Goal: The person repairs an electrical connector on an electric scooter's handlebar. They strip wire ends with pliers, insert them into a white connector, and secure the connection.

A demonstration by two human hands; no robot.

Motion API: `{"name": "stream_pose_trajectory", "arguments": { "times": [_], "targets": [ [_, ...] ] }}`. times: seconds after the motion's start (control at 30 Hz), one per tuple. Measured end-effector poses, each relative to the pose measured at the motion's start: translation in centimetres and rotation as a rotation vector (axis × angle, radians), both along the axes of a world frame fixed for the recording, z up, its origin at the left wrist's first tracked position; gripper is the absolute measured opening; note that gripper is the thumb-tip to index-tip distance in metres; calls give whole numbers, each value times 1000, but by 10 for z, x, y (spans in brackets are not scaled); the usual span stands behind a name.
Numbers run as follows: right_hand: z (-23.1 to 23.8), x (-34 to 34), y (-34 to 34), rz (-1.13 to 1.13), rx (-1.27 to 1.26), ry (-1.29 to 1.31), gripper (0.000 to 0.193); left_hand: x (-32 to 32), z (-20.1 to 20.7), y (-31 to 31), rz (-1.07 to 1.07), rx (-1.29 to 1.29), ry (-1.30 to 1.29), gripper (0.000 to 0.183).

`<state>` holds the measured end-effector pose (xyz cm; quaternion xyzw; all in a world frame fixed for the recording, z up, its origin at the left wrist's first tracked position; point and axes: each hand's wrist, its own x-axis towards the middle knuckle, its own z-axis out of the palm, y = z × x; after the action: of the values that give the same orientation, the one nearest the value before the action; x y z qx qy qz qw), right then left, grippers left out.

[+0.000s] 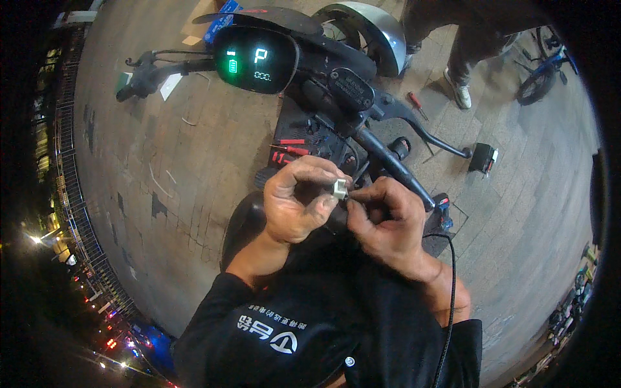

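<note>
My left hand (289, 208) pinches a small whitish plastic connector (339, 188) between thumb and fingertips. Right beside it, my right hand (390, 218) has its thumb and forefinger pressed together at the connector's right side. Something tiny and dark shows at those fingertips, too small to name. Both hands are above the seat area of an electric scooter, just behind its handlebar (394, 167). The scooter's lit display (255, 59) stands ahead and to the left.
A red-handled screwdriver (294, 149) lies on the dark footboard (288, 123); another screwdriver (417, 105) is on the paving. A black box (482, 158) sits at the right. A person (462, 55) stands ahead, near a blue bicycle (543, 76). A black cord (452, 284) hangs by my right arm.
</note>
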<state>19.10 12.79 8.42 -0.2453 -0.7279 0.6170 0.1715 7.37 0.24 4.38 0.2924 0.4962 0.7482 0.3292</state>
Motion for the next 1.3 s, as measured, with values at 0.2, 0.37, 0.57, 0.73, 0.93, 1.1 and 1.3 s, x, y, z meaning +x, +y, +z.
{"name": "stream_pose_trajectory", "arguments": {
  "times": [0.2, 0.37, 0.57, 0.73, 0.93, 1.1, 1.3],
  "targets": [
    [-19, -5, -2, -36, 344, 254, 23, 5, -13, 4, 12, 102, -10, 26],
    [-28, -7, 3, -17, 457, 320, 24, 3, -9, 5, -2, 27, -58, 29],
    [-24, -12, 7, -10, 401, 282, 23, -2, -14, 8, -8, 82, 10, 26],
    [-25, -13, 8, -32, 298, 239, 21, -2, -12, 12, 11, 77, -9, 28],
    [-20, -16, 13, -13, 208, 213, 20, -6, -11, 9, 2, 7, -24, 29],
    [-25, -19, 8, -29, 297, 278, 20, -10, -12, 9, -2, 22, -1, 30],
    [-30, -20, 7, -7, 419, 359, 24, -13, -6, 8, -16, -20, 20, 28]
  ]
}}
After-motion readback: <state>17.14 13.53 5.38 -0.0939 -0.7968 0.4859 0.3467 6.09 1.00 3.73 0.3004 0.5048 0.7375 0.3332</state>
